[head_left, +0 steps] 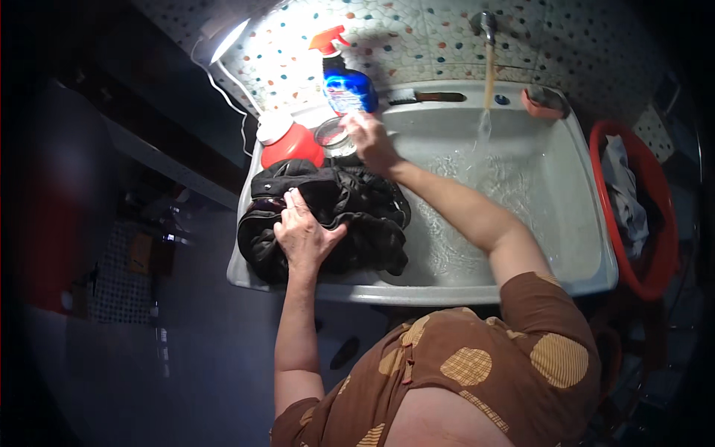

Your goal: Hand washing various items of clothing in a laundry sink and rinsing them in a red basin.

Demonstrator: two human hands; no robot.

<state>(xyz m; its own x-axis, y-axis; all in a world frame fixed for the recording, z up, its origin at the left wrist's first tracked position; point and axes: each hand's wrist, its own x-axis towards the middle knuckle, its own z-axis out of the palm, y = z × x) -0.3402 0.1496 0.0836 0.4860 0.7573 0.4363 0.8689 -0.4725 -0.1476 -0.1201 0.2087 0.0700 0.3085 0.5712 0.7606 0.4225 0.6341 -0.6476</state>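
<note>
A bundled black garment (357,246) lies on the left ledge of the white sink (521,290). My left hand (302,231) rests on it with fingers stretched out and thumb apart. Past the garment, my right hand (370,141) is raised beside a small round glass dish (328,134). Its fingers are bent together, and anything between them is too small or hidden to make out. Just behind those fingers stands a blue spray bottle (350,91) with a red trigger. A red jar (292,147) with a white lid sits left of the dish, touching the garment.
Water runs from the tap (488,28) into the basin. A dark-handled brush (428,97) and a pinkish soap holder (542,104) lie along the back rim. On the right is a red tub (655,268) with pale cloth (625,197). A lit lamp (229,41) with white cord stands back left.
</note>
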